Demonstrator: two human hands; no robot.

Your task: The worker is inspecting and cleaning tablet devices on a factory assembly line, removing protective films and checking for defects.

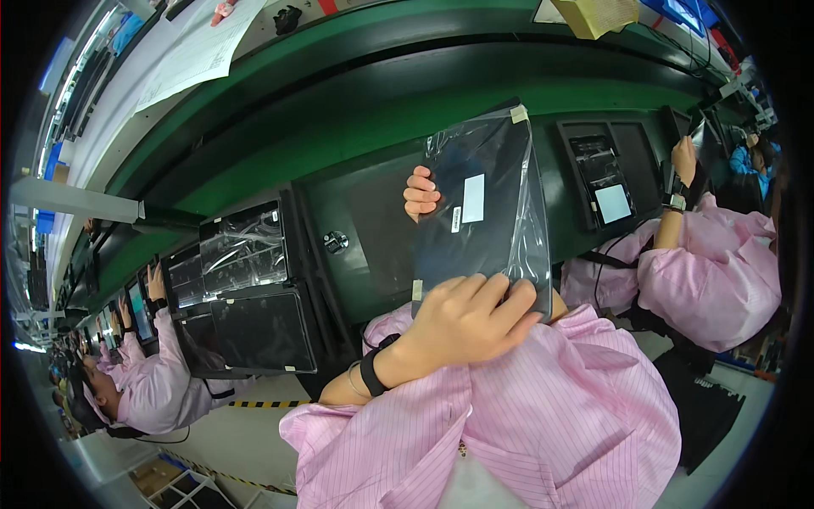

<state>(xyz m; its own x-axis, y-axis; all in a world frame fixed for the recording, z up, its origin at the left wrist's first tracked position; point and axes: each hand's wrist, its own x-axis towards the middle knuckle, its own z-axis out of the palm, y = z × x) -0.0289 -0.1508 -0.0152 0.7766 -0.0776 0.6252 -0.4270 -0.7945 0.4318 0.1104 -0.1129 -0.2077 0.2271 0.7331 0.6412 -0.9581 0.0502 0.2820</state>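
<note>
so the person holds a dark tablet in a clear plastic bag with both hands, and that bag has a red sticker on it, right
Not quite: the sticker is white, not red. The head view shows it on the dark tablet in its clear plastic bag, which both the left hand and the right hand do hold.

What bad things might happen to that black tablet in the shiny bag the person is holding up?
1. The tablet is off the belt, gripped by the right hand at its bottom edge and the left hand's fingertips at the side. The slick bag could let it slip and fall.
2. Another bagged tablet lies nearby on a tray; a drop might hit it.
</note>
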